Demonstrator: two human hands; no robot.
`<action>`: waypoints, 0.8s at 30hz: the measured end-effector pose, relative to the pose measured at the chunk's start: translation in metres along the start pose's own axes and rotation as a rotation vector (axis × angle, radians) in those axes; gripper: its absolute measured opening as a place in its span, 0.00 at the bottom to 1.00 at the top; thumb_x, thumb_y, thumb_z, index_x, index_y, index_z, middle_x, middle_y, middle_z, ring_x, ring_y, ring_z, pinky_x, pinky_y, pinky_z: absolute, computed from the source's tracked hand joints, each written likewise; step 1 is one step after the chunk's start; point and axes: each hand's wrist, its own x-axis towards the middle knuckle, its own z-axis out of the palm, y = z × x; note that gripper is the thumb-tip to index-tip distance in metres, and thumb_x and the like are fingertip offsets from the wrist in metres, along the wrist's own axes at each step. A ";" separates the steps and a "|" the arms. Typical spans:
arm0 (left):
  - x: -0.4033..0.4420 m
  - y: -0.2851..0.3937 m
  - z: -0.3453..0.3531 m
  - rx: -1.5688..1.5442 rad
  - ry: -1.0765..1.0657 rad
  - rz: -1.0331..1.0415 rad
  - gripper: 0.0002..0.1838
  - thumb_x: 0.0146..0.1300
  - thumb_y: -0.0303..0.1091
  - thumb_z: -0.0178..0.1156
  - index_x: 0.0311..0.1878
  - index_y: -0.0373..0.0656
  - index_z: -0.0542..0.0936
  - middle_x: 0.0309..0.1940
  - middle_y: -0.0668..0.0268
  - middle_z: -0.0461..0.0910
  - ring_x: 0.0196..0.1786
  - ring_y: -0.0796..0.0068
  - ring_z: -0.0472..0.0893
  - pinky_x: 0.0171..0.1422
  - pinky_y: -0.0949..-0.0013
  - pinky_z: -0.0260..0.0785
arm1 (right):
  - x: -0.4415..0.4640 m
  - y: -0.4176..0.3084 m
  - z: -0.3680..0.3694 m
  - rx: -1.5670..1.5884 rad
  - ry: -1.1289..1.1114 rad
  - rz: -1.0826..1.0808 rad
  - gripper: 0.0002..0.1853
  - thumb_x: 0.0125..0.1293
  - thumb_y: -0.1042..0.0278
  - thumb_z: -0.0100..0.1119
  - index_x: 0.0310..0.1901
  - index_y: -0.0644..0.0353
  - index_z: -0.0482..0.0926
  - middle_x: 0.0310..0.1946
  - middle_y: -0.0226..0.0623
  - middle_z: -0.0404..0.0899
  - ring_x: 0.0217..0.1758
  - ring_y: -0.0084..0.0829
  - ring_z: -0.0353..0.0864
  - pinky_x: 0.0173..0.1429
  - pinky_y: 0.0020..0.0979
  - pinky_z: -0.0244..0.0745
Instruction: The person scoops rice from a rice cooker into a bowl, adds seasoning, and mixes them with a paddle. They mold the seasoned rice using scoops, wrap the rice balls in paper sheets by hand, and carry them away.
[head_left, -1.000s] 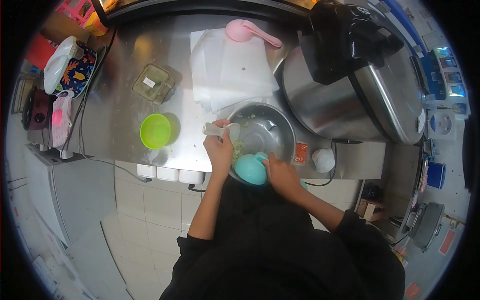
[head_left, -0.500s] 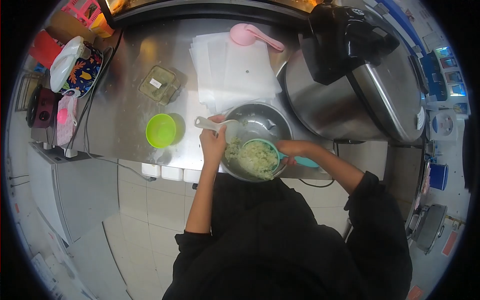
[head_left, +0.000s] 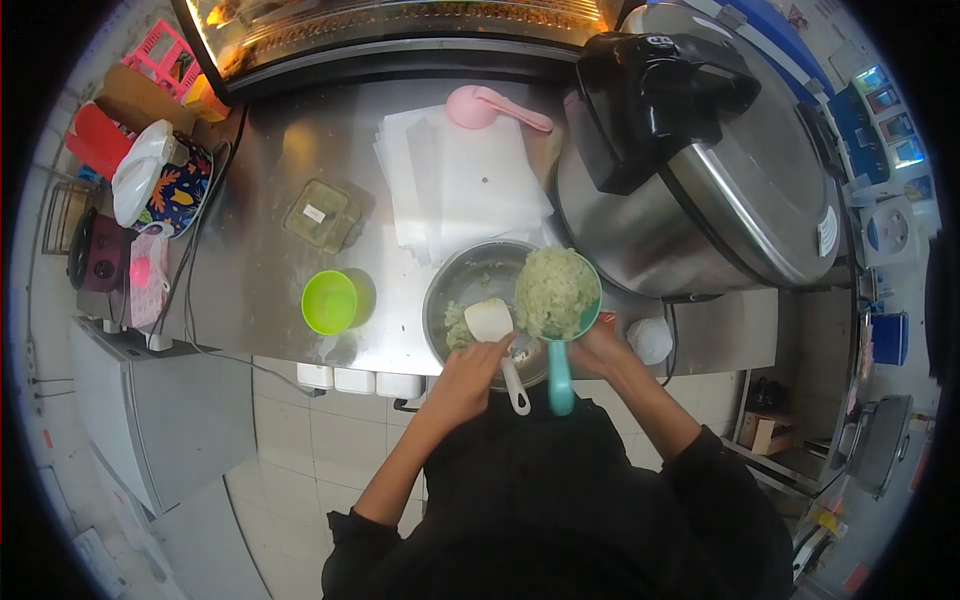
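My left hand [head_left: 470,378] is closed on the handle of a white paddle [head_left: 489,321], whose blade is over the left part of a steel bowl [head_left: 437,292]. Pale green rice-like food [head_left: 457,325] lies in the bowl beside the blade. A turquoise scoop [head_left: 561,380], heaped with the same food [head_left: 556,292], is tilted over the bowl's right side, its handle toward me. Behind the scoop, my right hand [head_left: 601,350] has its fingers partly hidden, holding it near the cup.
White paper sheets [head_left: 465,185] lie beyond the bowl with a pink scoop [head_left: 476,107] on them. A green cup [head_left: 330,302] and a lidded container [head_left: 322,215] stand left. A large steel cooker [head_left: 650,225] stands right, near a white wrapped item [head_left: 650,341].
The turquoise scoop, emptied face down earlier and then low in the bowl, is now raised, heaped, with its handle toward me. My left hand and the paddle have shifted right and nearer.
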 end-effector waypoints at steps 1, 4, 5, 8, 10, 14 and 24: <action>-0.004 -0.003 -0.002 -0.105 0.029 0.037 0.23 0.52 0.28 0.58 0.53 0.38 0.69 0.43 0.56 0.72 0.49 0.57 0.71 0.56 0.59 0.61 | 0.000 0.001 0.009 0.068 -0.003 -0.028 0.14 0.66 0.58 0.48 0.45 0.60 0.70 0.34 0.34 0.72 0.33 0.27 0.72 0.40 0.31 0.71; -0.001 0.007 -0.010 -0.554 -0.014 -0.088 0.22 0.58 0.34 0.55 0.55 0.37 0.67 0.43 0.58 0.74 0.49 0.61 0.73 0.57 0.61 0.62 | 0.013 0.009 0.020 0.019 -0.166 -0.128 0.15 0.64 0.56 0.50 0.44 0.59 0.70 0.33 0.32 0.71 0.36 0.26 0.70 0.42 0.28 0.68; 0.002 0.012 -0.011 -0.896 -0.077 -0.262 0.21 0.62 0.37 0.53 0.55 0.37 0.66 0.43 0.59 0.75 0.49 0.63 0.74 0.58 0.62 0.63 | 0.015 0.012 0.027 -0.009 -0.205 -0.179 0.16 0.63 0.54 0.51 0.44 0.58 0.70 0.33 0.31 0.71 0.36 0.26 0.70 0.41 0.27 0.67; 0.020 0.030 -0.008 -1.592 -0.154 -0.603 0.11 0.66 0.39 0.48 0.45 0.43 0.68 0.28 0.67 0.74 0.29 0.76 0.76 0.35 0.72 0.72 | 0.023 0.025 0.040 0.002 -0.149 -0.225 0.18 0.62 0.52 0.52 0.46 0.57 0.70 0.37 0.31 0.72 0.42 0.26 0.71 0.46 0.30 0.68; 0.017 0.030 -0.006 -1.624 -0.179 -0.598 0.08 0.66 0.38 0.49 0.40 0.45 0.67 0.24 0.71 0.69 0.23 0.81 0.71 0.28 0.76 0.67 | 0.021 0.029 0.040 -0.092 -0.075 -0.179 0.17 0.63 0.55 0.52 0.46 0.60 0.72 0.40 0.34 0.75 0.45 0.29 0.73 0.51 0.32 0.68; 0.006 0.036 -0.016 -1.623 -0.175 -0.723 0.08 0.65 0.37 0.50 0.32 0.49 0.63 0.17 0.78 0.58 0.13 0.90 0.57 0.16 0.82 0.53 | 0.009 0.056 0.016 -1.131 0.192 -0.574 0.15 0.59 0.67 0.49 0.45 0.68 0.71 0.36 0.54 0.76 0.39 0.53 0.76 0.44 0.42 0.71; -0.026 0.018 -0.036 -1.577 -0.145 -0.798 0.07 0.64 0.35 0.50 0.34 0.49 0.62 0.17 0.77 0.58 0.13 0.89 0.57 0.16 0.82 0.53 | -0.056 0.038 0.015 -1.429 0.326 -0.225 0.14 0.57 0.69 0.55 0.44 0.65 0.70 0.34 0.55 0.76 0.41 0.55 0.74 0.45 0.47 0.68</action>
